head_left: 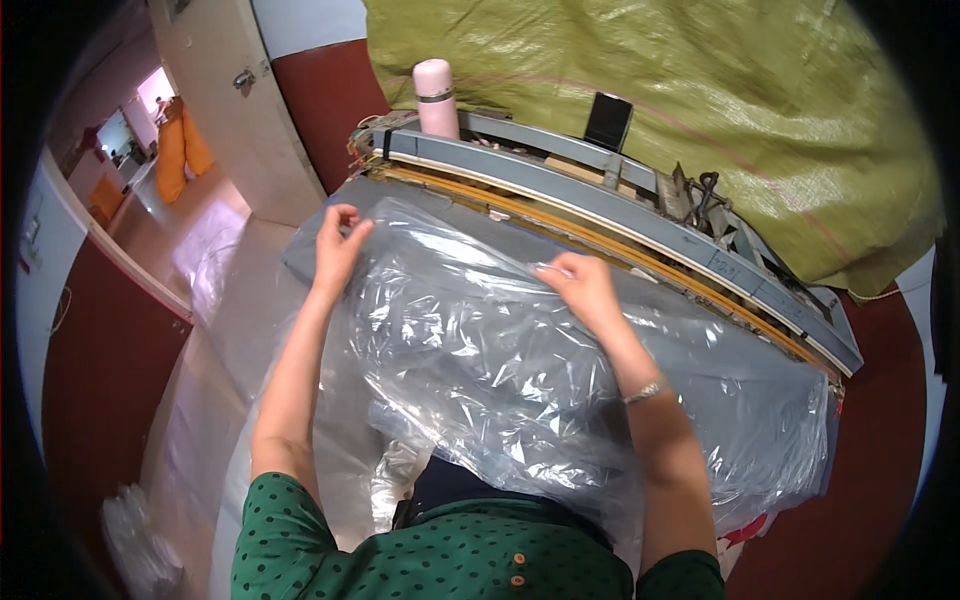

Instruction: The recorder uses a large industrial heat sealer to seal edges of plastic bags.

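Olive-green sheeting [720,110] hangs across the background. Before it, a grey desk [520,232] carries a clear, wrinkled plastic sheet [480,350] reaching toward the person's body. Along the far side runs a long grey metal bar [560,183]. The right hand [582,285] pinches the sheet's far edge, fingers closed; the left hand [340,245], beside its far left corner, has thumb and fingers parted, seemingly empty. Near the bar's left end stands a pink bottle [435,100].
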Demonstrator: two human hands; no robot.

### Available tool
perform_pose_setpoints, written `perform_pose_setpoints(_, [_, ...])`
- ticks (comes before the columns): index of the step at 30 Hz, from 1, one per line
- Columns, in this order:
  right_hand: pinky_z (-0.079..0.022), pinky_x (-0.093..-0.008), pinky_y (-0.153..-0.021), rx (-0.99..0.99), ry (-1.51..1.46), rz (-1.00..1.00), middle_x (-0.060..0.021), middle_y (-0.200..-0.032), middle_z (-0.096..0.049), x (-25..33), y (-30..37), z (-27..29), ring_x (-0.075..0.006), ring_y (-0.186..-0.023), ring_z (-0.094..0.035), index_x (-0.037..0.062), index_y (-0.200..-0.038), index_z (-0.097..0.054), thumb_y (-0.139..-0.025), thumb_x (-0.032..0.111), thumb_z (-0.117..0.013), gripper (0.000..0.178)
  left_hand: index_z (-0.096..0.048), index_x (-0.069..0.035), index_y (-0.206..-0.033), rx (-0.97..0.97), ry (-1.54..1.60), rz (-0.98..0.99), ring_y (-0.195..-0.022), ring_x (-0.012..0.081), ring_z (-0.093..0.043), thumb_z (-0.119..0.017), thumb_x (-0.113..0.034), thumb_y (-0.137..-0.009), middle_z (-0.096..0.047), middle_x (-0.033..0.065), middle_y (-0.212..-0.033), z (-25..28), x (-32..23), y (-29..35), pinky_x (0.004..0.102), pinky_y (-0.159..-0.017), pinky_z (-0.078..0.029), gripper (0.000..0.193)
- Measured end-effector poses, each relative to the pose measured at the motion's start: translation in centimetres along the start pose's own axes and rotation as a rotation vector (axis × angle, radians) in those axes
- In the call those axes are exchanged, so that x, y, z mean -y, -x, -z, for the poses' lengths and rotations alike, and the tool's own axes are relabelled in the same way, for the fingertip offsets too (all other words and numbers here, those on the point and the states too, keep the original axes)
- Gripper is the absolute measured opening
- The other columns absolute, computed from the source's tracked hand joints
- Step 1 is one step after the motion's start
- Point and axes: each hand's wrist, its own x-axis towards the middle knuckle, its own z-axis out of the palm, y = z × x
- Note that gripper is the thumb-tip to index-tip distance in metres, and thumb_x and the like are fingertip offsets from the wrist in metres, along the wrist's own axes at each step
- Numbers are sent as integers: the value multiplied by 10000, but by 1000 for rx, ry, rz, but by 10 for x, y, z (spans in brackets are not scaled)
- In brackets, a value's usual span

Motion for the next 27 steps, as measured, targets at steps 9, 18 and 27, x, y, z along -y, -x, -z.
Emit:
perform_pose_setpoints(9, [-407,-283,-537,-575,465,-244,-113,-600,-563,-101,132,171,-145,-528,-495,31,-723,-591,-737,208,-625,180,-553,-7,-756,832,-72,20,-599,181,-546,-535,-112,-669,-559,115,-654,-54,-82,74,294,-560,-419,137])
perform_pose_setpoints(18, [-397,-283,-532,-680,576,-321,-121,-585,-546,-137,244,266,-151,-516,-477,-7,-714,-571,-747,181,-611,195,-548,-21,-770,292,-397,-359,-628,270,-536,-548,-59,-721,-557,104,-682,-78,-106,9,330,-573,-431,62])
perform_pose_setpoints(27, [-384,-273,-536,-738,576,-344,-99,-579,-519,-149,282,300,-122,-539,-445,-13,-719,-546,-761,162,-598,188,-389,-5,-1206,865,-395,-591,-1223,309,-272,-548,-321,-776,-337,172,-1289,-83,-139,116,410,-959,-289,556])
